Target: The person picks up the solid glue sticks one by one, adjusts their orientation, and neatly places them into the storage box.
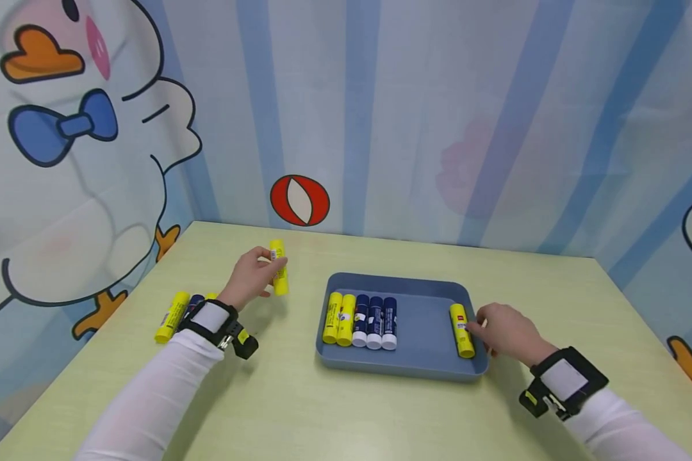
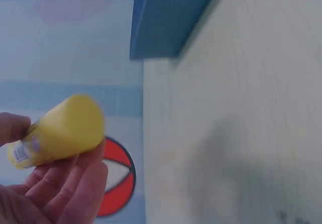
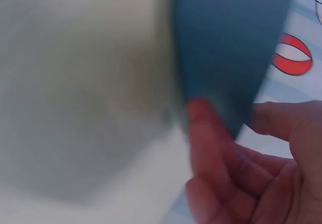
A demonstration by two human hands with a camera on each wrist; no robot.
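Observation:
My left hand point(image 1: 252, 278) pinches a yellow glue stick point(image 1: 279, 267) between thumb and fingers, above the table left of the blue-grey tray. In the left wrist view that glue stick point(image 2: 65, 131) points one end at the camera. On the tray's right side my right hand point(image 1: 510, 330) grips the rim, thumb inside and fingers against the outer wall. The right wrist view shows the tray point(image 3: 226, 48) between thumb and fingers. Inside the tray point(image 1: 427, 370), two yellow glue sticks point(image 1: 339, 319) and three navy ones point(image 1: 375, 322) lie side by side at left. One yellow glue stick point(image 1: 462, 330) lies at the right end.
More glue sticks lie on the table at far left: a yellow one point(image 1: 172, 317), a navy one point(image 1: 193, 302) and another yellow one, partly hidden behind the left wrist. The pale table point(image 1: 346, 416) meets a striped cartoon backdrop point(image 1: 403, 128) along its back edge.

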